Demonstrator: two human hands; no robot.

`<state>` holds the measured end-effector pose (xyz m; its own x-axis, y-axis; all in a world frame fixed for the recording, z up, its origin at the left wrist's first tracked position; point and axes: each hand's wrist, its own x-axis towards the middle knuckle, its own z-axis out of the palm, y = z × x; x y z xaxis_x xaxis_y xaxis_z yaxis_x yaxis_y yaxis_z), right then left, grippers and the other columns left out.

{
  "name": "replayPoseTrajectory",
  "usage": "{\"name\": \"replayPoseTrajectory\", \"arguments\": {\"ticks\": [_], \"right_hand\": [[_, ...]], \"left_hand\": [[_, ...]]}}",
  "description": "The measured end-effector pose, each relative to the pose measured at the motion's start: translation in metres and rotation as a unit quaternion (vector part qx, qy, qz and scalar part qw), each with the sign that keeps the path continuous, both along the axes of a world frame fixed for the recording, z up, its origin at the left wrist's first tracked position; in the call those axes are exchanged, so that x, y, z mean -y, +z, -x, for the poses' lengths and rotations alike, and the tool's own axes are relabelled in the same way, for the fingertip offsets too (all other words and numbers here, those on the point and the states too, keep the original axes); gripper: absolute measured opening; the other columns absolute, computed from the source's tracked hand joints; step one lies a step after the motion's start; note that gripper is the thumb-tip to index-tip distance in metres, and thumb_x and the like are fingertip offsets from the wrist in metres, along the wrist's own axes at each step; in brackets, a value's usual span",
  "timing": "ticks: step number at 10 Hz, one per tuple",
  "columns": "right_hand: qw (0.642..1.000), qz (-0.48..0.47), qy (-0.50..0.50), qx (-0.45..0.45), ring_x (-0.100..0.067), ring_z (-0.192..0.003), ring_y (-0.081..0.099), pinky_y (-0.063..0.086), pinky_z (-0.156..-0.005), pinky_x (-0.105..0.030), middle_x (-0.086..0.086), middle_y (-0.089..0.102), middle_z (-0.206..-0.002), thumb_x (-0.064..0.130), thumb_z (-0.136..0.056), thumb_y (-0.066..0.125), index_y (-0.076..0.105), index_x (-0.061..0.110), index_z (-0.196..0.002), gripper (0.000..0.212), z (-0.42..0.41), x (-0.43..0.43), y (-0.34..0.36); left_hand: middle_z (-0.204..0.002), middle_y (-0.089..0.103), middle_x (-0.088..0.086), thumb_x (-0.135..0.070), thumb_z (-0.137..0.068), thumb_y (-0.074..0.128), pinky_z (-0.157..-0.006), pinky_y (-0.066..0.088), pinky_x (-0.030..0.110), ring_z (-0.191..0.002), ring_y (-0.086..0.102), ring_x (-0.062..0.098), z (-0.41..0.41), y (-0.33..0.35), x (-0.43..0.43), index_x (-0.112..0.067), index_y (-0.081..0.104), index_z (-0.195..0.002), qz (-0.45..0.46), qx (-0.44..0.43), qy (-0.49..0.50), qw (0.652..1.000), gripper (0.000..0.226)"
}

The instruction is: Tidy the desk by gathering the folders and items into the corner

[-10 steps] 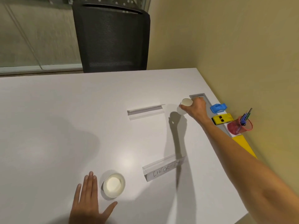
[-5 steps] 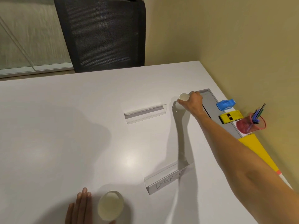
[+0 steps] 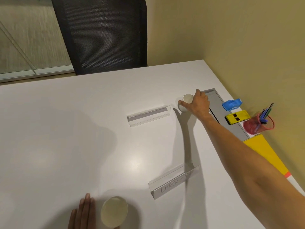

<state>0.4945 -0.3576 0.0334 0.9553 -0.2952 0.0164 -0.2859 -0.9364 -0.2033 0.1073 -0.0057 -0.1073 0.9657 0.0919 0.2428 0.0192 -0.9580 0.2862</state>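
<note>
Since a second ago your right hand (image 3: 198,104) has kept its fingers wrapped round the small white cup (image 3: 186,103), upright on the desk (image 3: 66,129) beside the grey cable tray (image 3: 219,106). "CHECK-IN" reads on the near acrylic sign (image 3: 173,181), long axis slanting up-right. Your left hand (image 3: 81,214) lies flat, fingers spread, beside the near cup (image 3: 114,211).

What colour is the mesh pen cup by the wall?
Red, see-through mesh pen cup, seen in the head view.
</note>
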Motion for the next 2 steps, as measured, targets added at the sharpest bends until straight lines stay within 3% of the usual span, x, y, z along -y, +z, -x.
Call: {"name": "replayPoseTrajectory", "arguments": {"ticks": [1, 2], "right_hand": [[0.997, 0.024, 0.047, 0.048, -0.038, -0.124, 0.043, 0.036, -0.099, -0.050, -0.017, 0.046, -0.137, 0.068, -0.072, 0.064, 0.035, 0.004, -0.138, 0.096, 0.0153, -0.0018, 0.0005], [0.993, 0.037, 0.078, 0.083, -0.035, -0.129, 0.040, 0.032, -0.104, -0.048, -0.017, 0.044, -0.141, 0.068, -0.075, 0.060, 0.036, 0.003, -0.138, 0.093, 0.0237, -0.0071, 0.0013]], "left_hand": [[-0.122, 0.068, 0.024, -0.065, -0.080, 0.033, -0.110, 0.037, 0.050, -0.139, 0.048, 0.022, 0.0074, -0.0007, 0.0047, 0.012, 0.069, -0.110, 0.055, -0.007, 0.017, 0.998, 0.089], [-0.131, 0.064, 0.022, -0.074, -0.067, 0.041, -0.103, 0.043, 0.059, -0.127, 0.057, 0.030, 0.0091, 0.0070, 0.0112, 0.009, 0.064, -0.121, 0.061, -0.013, 0.028, 0.998, 0.101]]}}
